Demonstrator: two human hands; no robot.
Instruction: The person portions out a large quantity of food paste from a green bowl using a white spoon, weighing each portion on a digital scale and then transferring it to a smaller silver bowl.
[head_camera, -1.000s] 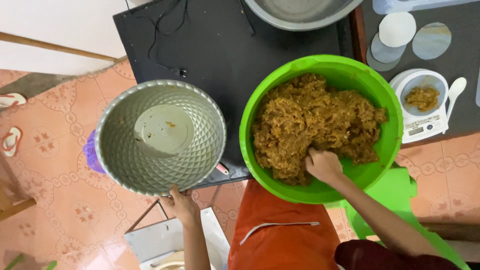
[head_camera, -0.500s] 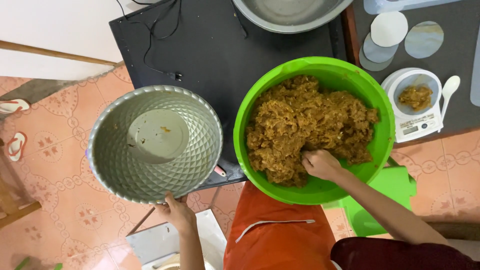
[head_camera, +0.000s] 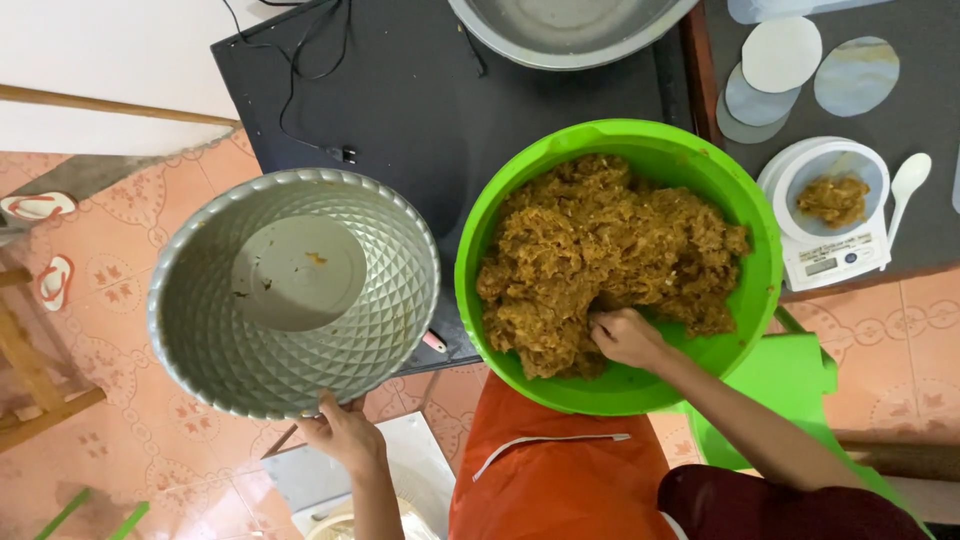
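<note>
Down at the bottom edge, the left hand (head_camera: 345, 435) comes up on a nearly straight forearm and pinches the near rim of a silver faceted bowl (head_camera: 385, 300), thumb over the lip, holding it tipped so you look right into it. It's basically empty, just a few brown specks on the flat bottom. Next to that there's an orange cloth (head_camera: 555, 480) low in the middle. On the other side, the right hand (head_camera: 625, 338) reaches in from the lower right, arm angled across the rim of a green bowl (head_camera: 760, 270), fingers curled and dug into the brown shredded mixture (head_camera: 600, 250) piled inside, so it's clutching a bit of that stuff. Both bowls sit at the near edge of a black table (head_camera: 400, 100). Farther back on the right is a white kitchen scale (head_camera: 835, 258) with a small portion of the mix in its dish, a white spoon (head_camera: 905, 185) just beside it. At the very top, part of a big metal basin (head_camera: 570, 30).
</note>
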